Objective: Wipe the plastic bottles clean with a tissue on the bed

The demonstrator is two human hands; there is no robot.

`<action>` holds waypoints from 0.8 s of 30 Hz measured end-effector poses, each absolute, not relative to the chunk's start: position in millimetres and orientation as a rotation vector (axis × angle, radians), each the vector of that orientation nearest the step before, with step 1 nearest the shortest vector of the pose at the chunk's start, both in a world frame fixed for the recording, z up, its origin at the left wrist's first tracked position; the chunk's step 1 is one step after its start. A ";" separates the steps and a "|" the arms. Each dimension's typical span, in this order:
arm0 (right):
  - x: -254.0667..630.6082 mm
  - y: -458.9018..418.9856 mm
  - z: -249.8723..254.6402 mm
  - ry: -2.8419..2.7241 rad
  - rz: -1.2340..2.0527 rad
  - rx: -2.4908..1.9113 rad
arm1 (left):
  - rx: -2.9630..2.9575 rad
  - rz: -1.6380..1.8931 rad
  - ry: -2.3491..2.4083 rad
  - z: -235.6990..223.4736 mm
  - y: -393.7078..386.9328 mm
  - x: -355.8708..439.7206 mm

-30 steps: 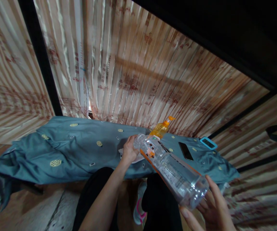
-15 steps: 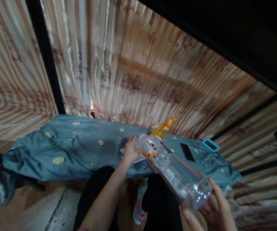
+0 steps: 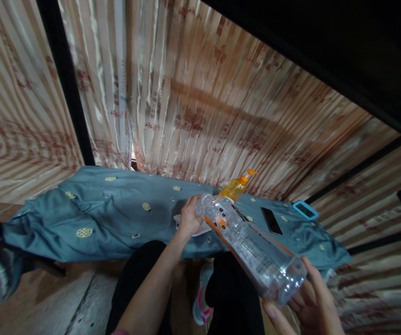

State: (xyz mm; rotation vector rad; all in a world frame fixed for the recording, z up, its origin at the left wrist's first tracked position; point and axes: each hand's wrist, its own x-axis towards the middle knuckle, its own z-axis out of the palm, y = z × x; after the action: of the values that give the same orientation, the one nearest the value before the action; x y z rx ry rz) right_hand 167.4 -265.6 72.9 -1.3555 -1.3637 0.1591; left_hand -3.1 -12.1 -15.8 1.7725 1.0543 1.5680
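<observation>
A large clear plastic bottle (image 3: 256, 251) with an orange-edged label is held tilted above the cloth, its neck toward the upper left and its base toward the lower right. My left hand (image 3: 190, 217) is closed around the neck end. At the base, my right hand (image 3: 312, 298) grips the bottle between thumb and fingers. Under the neck lies a white item (image 3: 203, 230), mostly hidden by the bottle and my left hand. Just behind the bottle stands a yellow pump bottle (image 3: 234, 188) with an orange pump head.
A grey-blue cloth with pineapple prints (image 3: 116, 200) covers the table. To the right lie a black phone (image 3: 271, 220) and a blue-framed device (image 3: 305, 210). Striped curtains (image 3: 193, 93) hang behind and at both sides, with dark posts (image 3: 68, 83). My knees are below the table's front edge.
</observation>
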 end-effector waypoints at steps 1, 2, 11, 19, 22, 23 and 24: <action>168.8 -265.8 72.7 -1.347 0.153 -1.377 | 1.776 1.568 1.055 -15.8 -11.9 -3.2; 170.4 -266.0 72.6 -1.350 0.153 -1.385 | 1.780 1.565 1.057 -15.9 -11.6 -3.3; 172.2 -262.4 75.6 -1.481 0.183 -1.300 | 1.792 1.569 1.060 -18.8 -9.8 -2.5; 170.0 -262.9 77.6 -1.484 0.176 -1.294 | 1.787 1.564 1.066 -16.3 -11.2 -3.8; 173.8 -263.4 75.7 -1.501 0.176 -1.295 | 1.785 1.574 1.063 -15.7 -11.6 -3.8; 174.7 -263.8 75.0 -1.496 0.173 -1.303 | 1.786 1.575 1.059 -15.5 -11.6 -3.8; 175.3 -264.2 74.5 -1.490 0.167 -1.309 | 1.786 1.574 1.057 -15.4 -11.7 -3.8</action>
State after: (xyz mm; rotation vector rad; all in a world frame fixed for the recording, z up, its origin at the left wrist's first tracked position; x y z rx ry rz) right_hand 175.3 -264.2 74.5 -1.3095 -1.4895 0.1670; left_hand -3.8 -11.7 -15.4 1.7864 1.0567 1.5737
